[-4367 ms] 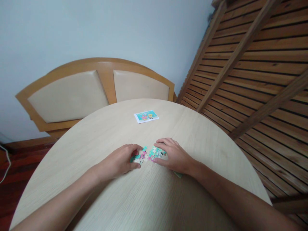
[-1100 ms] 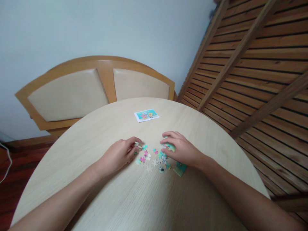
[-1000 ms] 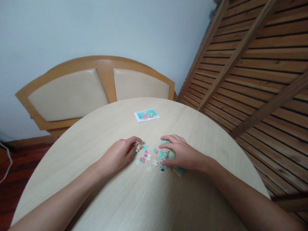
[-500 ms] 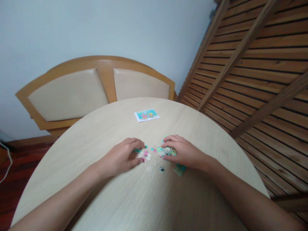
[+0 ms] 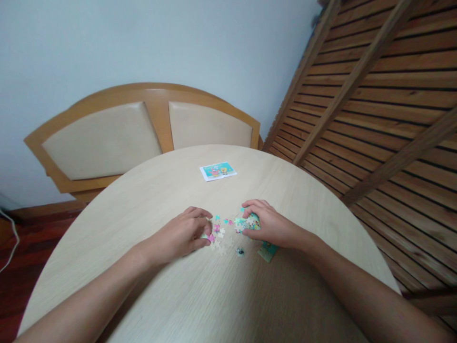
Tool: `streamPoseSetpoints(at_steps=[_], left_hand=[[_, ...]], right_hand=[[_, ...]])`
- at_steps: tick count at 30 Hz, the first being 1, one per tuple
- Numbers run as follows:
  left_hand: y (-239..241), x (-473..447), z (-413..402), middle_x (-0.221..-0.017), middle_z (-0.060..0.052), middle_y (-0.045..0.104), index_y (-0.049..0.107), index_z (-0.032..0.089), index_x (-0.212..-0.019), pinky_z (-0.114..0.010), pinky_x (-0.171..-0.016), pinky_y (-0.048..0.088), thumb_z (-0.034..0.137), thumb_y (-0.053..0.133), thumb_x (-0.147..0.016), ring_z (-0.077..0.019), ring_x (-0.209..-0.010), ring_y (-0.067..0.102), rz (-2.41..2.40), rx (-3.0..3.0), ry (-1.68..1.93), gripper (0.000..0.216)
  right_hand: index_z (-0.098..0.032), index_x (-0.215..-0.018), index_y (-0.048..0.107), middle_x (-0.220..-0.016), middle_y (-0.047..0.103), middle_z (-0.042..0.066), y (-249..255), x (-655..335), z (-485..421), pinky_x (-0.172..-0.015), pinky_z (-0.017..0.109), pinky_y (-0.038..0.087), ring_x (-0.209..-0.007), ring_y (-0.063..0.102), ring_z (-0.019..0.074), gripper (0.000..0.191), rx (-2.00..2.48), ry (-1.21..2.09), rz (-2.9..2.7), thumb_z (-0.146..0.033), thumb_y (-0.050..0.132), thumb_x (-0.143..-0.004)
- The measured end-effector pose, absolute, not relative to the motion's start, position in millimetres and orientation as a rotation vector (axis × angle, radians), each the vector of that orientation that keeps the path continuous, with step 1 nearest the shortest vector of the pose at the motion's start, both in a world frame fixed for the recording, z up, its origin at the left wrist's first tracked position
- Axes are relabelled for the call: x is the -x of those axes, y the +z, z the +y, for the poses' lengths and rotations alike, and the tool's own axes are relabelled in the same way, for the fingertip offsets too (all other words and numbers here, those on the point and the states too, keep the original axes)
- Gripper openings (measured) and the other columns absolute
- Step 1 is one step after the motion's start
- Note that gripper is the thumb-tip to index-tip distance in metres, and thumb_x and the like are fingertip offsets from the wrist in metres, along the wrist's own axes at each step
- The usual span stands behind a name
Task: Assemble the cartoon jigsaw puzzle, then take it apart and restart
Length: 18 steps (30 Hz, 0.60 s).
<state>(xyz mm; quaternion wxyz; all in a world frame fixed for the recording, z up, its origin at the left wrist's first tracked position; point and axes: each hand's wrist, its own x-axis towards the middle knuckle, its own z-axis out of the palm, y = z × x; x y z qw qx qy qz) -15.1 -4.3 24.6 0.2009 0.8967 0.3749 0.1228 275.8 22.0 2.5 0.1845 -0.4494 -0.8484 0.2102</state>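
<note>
Small jigsaw puzzle pieces [image 5: 222,232] lie loose between my two hands, some pink, some teal, others pale side up. My left hand [image 5: 187,231] rests at their left edge, its fingers curved and its thumb apart from them, with a few pieces showing in the gap. On the other side my right hand [image 5: 267,221] curves around a heap of pieces [image 5: 244,224], thumb and fingers spread apart. A dark-patterned piece [image 5: 240,251] lies by itself nearer to me. Partly under the right hand's shadow sits a green joined section of puzzle [image 5: 267,251].
A picture card [image 5: 218,171] with cartoon figures on teal lies farther back on the round wooden table [image 5: 171,176]. Beyond the table edge stands a padded headboard-like panel [image 5: 153,119] against the wall. Wooden slats [image 5: 357,128] rise on the right.
My left hand has drawn slightly left, and more pieces show beside it. My right hand has shifted a little, uncovering more of the heap. The card stays put.
</note>
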Motion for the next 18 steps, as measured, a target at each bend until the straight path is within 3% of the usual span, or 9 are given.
streamPoseSetpoints(at_steps=[10,13,18], left_hand=[[30,7,-6,-0.098,-0.004,0.07,0.065,0.021,-0.092,-0.039,-0.097,0.047,0.022,0.06,-0.096,-0.0224,-0.103,0.061,0.953,-2.506,0.386,0.007],[24,3,-7,-0.102,-0.005,0.071,0.067,0.022,-0.098,-0.038,-0.092,0.049,0.025,0.062,-0.096,-0.0232,-0.102,0.063,1.05,-2.459,0.456,0.006],[9,-13,-14,-0.112,-0.009,0.071,0.064,0.02,-0.122,-0.041,-0.093,0.05,0.032,0.063,-0.097,-0.0261,-0.106,0.063,1.148,-2.415,0.581,0.028]], right_hand=[[-0.022,-0.091,0.066,-0.095,0.072,0.002,9,-266,19,-0.099,0.04,0.041,-0.099,0.064,0.0228,0.019,1.141,0.668,-2.388,-0.018,0.077,-0.078],[-0.023,-0.095,0.069,-0.093,0.075,0.001,5,-263,19,-0.098,0.038,0.041,-0.095,0.067,0.021,0.013,1.072,0.715,-2.372,-0.019,0.074,-0.084],[-0.022,-0.094,0.073,-0.093,0.076,0.001,7,-257,14,-0.089,0.032,0.046,-0.09,0.069,0.0193,0.008,1.052,0.783,-2.282,-0.028,0.071,-0.089]])
